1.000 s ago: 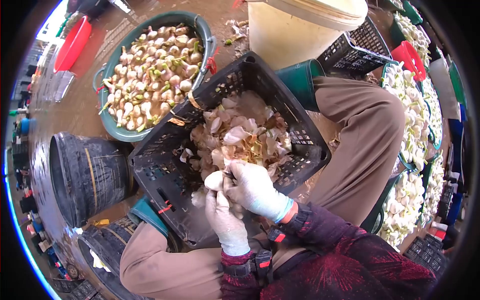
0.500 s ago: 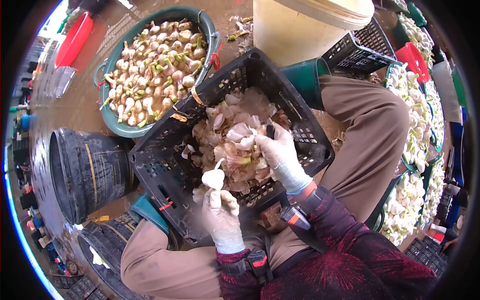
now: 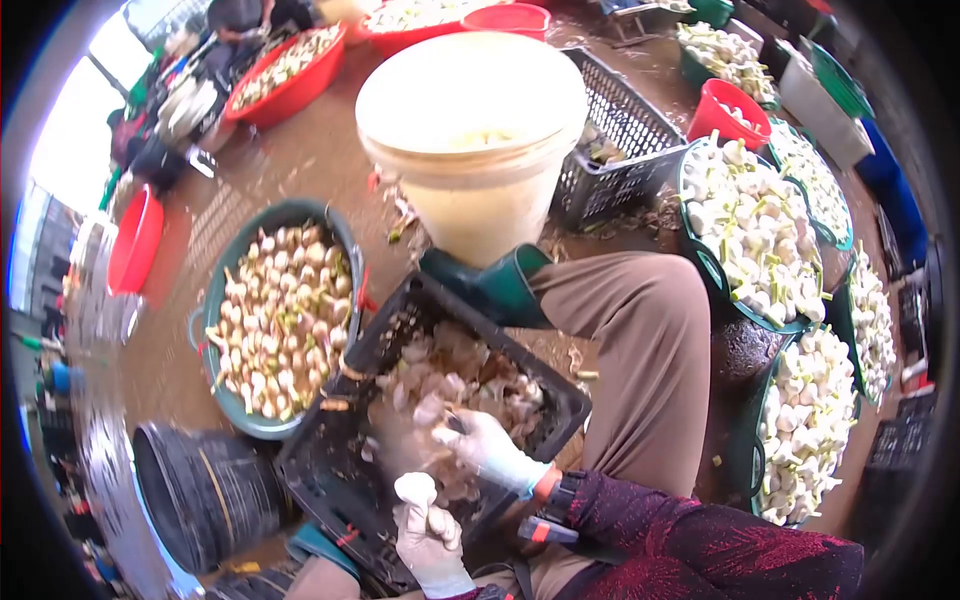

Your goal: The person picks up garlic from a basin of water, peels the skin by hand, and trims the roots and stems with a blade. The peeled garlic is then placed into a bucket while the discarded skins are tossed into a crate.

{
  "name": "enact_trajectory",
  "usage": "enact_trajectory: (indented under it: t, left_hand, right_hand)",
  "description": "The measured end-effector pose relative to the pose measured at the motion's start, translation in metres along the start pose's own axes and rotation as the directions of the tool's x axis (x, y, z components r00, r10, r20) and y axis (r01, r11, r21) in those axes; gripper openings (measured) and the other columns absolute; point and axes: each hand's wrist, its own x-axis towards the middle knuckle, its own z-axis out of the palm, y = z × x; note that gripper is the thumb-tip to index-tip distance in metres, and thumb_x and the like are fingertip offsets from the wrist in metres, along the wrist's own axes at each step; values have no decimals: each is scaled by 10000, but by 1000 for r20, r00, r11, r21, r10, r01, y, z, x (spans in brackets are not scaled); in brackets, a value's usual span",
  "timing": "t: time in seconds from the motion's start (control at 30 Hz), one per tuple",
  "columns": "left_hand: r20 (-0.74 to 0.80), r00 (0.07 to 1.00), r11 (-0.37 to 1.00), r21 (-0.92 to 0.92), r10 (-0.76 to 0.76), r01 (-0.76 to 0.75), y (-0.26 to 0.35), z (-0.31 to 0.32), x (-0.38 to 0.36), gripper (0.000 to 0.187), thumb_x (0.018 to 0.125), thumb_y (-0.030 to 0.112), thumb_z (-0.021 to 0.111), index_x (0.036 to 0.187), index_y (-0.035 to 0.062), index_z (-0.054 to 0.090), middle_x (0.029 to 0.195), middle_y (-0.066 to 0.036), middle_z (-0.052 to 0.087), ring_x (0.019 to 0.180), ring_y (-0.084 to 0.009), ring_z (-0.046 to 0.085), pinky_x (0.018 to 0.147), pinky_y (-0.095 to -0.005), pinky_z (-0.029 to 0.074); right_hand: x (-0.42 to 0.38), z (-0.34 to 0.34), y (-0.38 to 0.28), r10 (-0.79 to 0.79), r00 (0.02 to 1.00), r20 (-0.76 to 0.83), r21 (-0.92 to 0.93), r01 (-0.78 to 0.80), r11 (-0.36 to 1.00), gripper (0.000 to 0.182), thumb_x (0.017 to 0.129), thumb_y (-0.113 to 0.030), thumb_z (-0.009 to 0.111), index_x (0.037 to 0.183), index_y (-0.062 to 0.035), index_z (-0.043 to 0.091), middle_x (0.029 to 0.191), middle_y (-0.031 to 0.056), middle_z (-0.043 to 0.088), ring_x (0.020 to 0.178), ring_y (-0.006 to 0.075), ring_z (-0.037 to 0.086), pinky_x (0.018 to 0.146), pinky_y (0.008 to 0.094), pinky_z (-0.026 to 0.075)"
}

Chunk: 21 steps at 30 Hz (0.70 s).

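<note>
My left hand (image 3: 428,548) is closed around a white garlic bulb (image 3: 415,488), which pokes up above the fingers near the crate's front edge. To its upper right, my right hand (image 3: 492,452) has its fingers drawn together over the peels. A small dark object (image 3: 456,425) shows at those fingertips, too small to make out. Both hands wear whitish gloves. Beneath them a black plastic crate (image 3: 312,478) holds a heap of papery garlic skins (image 3: 420,385).
A green tub (image 3: 240,405) of unpeeled garlic in water stands left of the crate. Behind is a large cream bucket (image 3: 480,190); a black bucket (image 3: 215,500) lies tilted at left. Tubs of white garlic (image 3: 750,230) line the right, beyond my bent knee (image 3: 655,300).
The view has tilted up, so the crate and hands appear lower. My right hand is nearer the bulb, which stays in my left hand. The bulb's thin stem no longer shows clearly.
</note>
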Motion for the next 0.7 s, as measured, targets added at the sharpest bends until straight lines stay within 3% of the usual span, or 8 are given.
enact_trajectory:
  t: [0.2,0.27,0.3,0.33,0.4,0.53,0.6,0.7]
  left_hand:
    - [165,975,851,481,147,-209,49,186,55,284,948,118,514,1202,-9,535,925,-93,587,708,-124,588,533,-237,475]
    - [423,816,736,388,393,-555,49,244,86,379,996,262,497,1288,19,492,1053,-93,613,843,-138,604,705,-245,537]
    - [607,766,850,274,210,-450,65,260,103,437,999,280,490,1343,13,444,1135,-137,606,909,-192,625,747,-304,544]
    - [584,760,844,223,286,-488,62,274,110,455,1005,294,476,1354,6,432,1143,-158,603,932,-215,631,762,-324,542]
    - [519,786,767,333,337,-549,71,267,120,444,991,257,517,1340,-9,447,1162,-167,597,902,-201,632,755,-321,543]
    - [369,873,528,695,319,-487,142,152,199,323,911,179,620,1176,-5,605,1028,-98,630,809,-136,627,624,-267,532]
    - [43,964,515,839,262,-177,199,70,248,166,875,149,647,957,4,644,820,-50,620,604,-112,585,465,-247,467]
    - [-343,916,266,921,207,285,252,-21,304,316,797,110,688,1005,-7,480,678,-58,596,473,-136,542,419,-235,421]
  right_hand:
    - [-8,-11,-5,-39,995,95,-32,42,999,271,878,-212,664,975,39,635,785,32,633,712,80,537,621,282,468]
    - [-7,-9,-5,-2,987,158,24,-2,1000,217,845,-167,663,897,39,619,770,53,635,713,105,559,637,307,472]
    - [-9,-12,-1,-294,944,150,91,283,955,180,856,-132,648,928,26,603,756,45,629,723,97,555,647,292,474]
    - [-10,-9,3,-556,824,108,26,557,830,150,875,-102,629,969,7,587,745,32,623,659,101,561,595,282,477]
    - [-8,-13,-4,8,971,239,-101,17,995,153,910,-120,606,1000,-4,564,736,30,615,576,105,565,518,275,475]
    - [-6,-9,1,211,958,195,53,-225,973,149,979,-147,526,1035,-9,533,694,10,567,507,72,511,472,240,444]
    - [-2,-11,15,-65,984,164,-239,104,965,164,976,-145,532,1038,6,542,704,13,576,523,69,531,475,233,442]
    - [5,-4,-10,314,934,171,-54,-310,949,213,952,-177,581,1022,25,571,719,78,631,538,116,596,498,266,480]
